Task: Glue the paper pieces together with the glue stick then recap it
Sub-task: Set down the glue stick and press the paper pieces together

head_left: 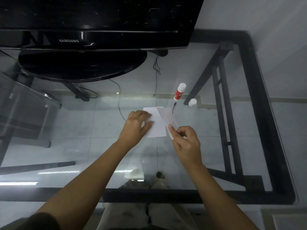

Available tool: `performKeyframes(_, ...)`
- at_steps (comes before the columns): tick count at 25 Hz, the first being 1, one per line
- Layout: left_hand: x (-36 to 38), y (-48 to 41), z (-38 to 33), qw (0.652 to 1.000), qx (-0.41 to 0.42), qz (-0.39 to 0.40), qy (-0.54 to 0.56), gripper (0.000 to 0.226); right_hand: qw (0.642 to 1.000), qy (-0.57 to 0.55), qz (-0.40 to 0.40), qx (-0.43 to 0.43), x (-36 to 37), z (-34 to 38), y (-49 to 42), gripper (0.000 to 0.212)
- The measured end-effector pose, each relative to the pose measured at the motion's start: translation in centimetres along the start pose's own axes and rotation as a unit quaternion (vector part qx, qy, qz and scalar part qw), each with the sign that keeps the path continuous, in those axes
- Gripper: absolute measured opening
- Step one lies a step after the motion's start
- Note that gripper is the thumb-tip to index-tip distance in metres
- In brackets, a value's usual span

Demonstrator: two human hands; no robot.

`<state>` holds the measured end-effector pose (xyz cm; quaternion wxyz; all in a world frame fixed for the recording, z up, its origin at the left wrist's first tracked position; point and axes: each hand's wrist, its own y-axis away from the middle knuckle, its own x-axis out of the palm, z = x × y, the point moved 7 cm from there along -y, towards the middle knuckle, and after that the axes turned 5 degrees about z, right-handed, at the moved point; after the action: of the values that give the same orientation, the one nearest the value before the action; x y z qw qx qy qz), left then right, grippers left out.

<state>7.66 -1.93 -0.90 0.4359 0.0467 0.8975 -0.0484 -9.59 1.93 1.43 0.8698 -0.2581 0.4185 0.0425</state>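
Note:
A white paper sheet [157, 125] lies flat on the glass table [99, 146]. My left hand [137, 126] presses its fingers down on the sheet's left edge. My right hand [185, 141] pinches the near end of a second, narrower paper piece [167, 116], which tilts up over the sheet's right side. The red and white glue stick [179, 92] stands upright behind the papers, uncapped. Its white cap [192, 102] sits apart on the glass, just to the right of the stick.
A black monitor [93, 22] on a round black base [81, 65] fills the back left. The table's black metal frame [259, 113] runs along the right and near edges. Cables hang below the glass, and a tiled floor shows through.

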Motion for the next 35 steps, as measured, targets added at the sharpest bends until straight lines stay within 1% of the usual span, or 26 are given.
performKeyframes(1, -0.4, 0.0, 0.6, 0.995, -0.061, -0.02, 0.072, 0.023, 1.0, 0.012, 0.006, -0.007, 0.3, 0.2, 0.1, 0.049)
performKeyframes(2, -0.3, 0.0, 1.3, 0.974, -0.143, -0.015, 0.177, 0.027, 0.999, 0.03, 0.014, -0.014, 0.7, 0.5, 0.0, 0.05)
performKeyframes(3, 0.5, 0.2, 1.7, 0.929, -0.215, 0.014, 0.3, 0.029, 0.998, 0.057, 0.026, -0.025, 1.1, 0.9, 0.0, 0.051)
performKeyframes(4, 1.3, 0.4, 1.6, 0.877, -0.259, 0.038, 0.404, 0.026, 0.995, 0.085, 0.038, -0.042, 1.6, 1.3, 0.0, 0.052)
performKeyframes(5, 1.7, 0.6, 1.6, 0.846, -0.28, 0.042, 0.452, 0.02, 0.992, 0.099, 0.048, -0.058, 2.0, 1.8, -0.1, 0.052)
performKeyframes(6, 1.6, 0.7, 1.6, 0.834, -0.293, 0.037, 0.466, 0.012, 0.992, 0.09, 0.063, -0.063, 2.3, 2.2, -0.1, 0.051)
performKeyframes(7, 1.4, 0.7, 1.8, 0.829, -0.302, 0.03, 0.47, 0.009, 0.994, 0.048, 0.086, -0.052, 2.7, 2.5, -0.2, 0.051)
performKeyframes(8, 1.0, 0.6, 1.9, 0.826, -0.308, 0.025, 0.472, 0.009, 0.993, -0.018, 0.113, -0.02, 3.0, 2.7, -0.4, 0.055)
performKeyframes(9, 0.9, 0.6, 2.2, 0.823, -0.312, 0.025, 0.475, 0.009, 0.988, -0.092, 0.122, 0.037, 3.1, 2.5, -0.7, 0.058)
performKeyframes(10, 0.9, 0.6, 2.5, 0.818, -0.315, 0.032, 0.48, 0.008, 0.976, -0.154, 0.098, 0.118, 3.0, 1.7, -1.0, 0.056)
performKeyframes(11, 0.9, 0.7, 2.7, 0.814, -0.317, 0.046, 0.484, 0.007, 0.953, -0.203, 0.056, 0.216, 2.8, 0.4, -1.3, 0.051)
performKeyframes(12, 0.9, 0.8, 2.7, 0.812, -0.318, 0.065, 0.484, 0.007, 0.919, -0.238, 0.031, 0.313, 2.8, -1.0, -1.5, 0.045)
performKeyframes(13, 1.1, 0.8, 2.7, 0.811, -0.319, 0.082, 0.484, 0.007, 0.881, -0.262, 0.04, 0.391, 3.4, -2.2, -1.7, 0.037)
performKeyframes(14, 1.4, 0.9, 2.8, 0.809, -0.319, 0.093, 0.484, 0.006, 0.856, -0.273, 0.07, 0.434, 4.2, -3.0, -1.9, 0.028)
performKeyframes(15, 1.5, 1.0, 2.9, 0.81, -0.319, 0.098, 0.481, 0.006, 0.849, -0.272, 0.099, 0.443, 4.7, -3.3, -2.2, 0.018)
performKeyframes(16, 1.6, 1.0, 3.0, 0.815, -0.32, 0.095, 0.474, 0.007, 0.852, -0.267, 0.114, 0.436, 5.0, -3.5, -2.6, 0.01)
performKeyframes(17, 1.5, 0.9, 3.2, 0.826, -0.322, 0.086, 0.455, 0.009, 0.856, -0.266, 0.115, 0.429, 5.1, -3.6, -3.0, 0.007)
performKeyframes(20, 0.6, 0.6, 4.3, 0.88, -0.338, 0.019, 0.335, 0.019, 0.861, -0.257, 0.093, 0.428, 5.4, -4.1, -3.7, 0.006)
performKeyframes(22, 0.2, 0.2, 4.5, 0.9, -0.338, -0.018, 0.275, 0.023, 0.868, -0.231, 0.094, 0.429, 5.7, -4.3, -4.4, 0.011)
performKeyframes(25, 0.3, -0.4, 4.5, 0.911, -0.331, -0.037, 0.245, 0.031, 0.874, -0.206, 0.092, 0.431, 5.9, -4.6, -5.0, 0.018)
performKeyframes(27, 0.4, -0.6, 4.5, 0.917, -0.326, -0.039, 0.228, 0.033, 0.872, -0.199, 0.084, 0.44, 5.8, -4.8, -5.1, 0.022)
performKeyframes(35, 0.7, -1.0, 4.6, 0.921, -0.329, -0.034, 0.206, 0.033, 0.874, -0.187, 0.084, 0.44, 5.8, -5.3, -5.2, 0.024)
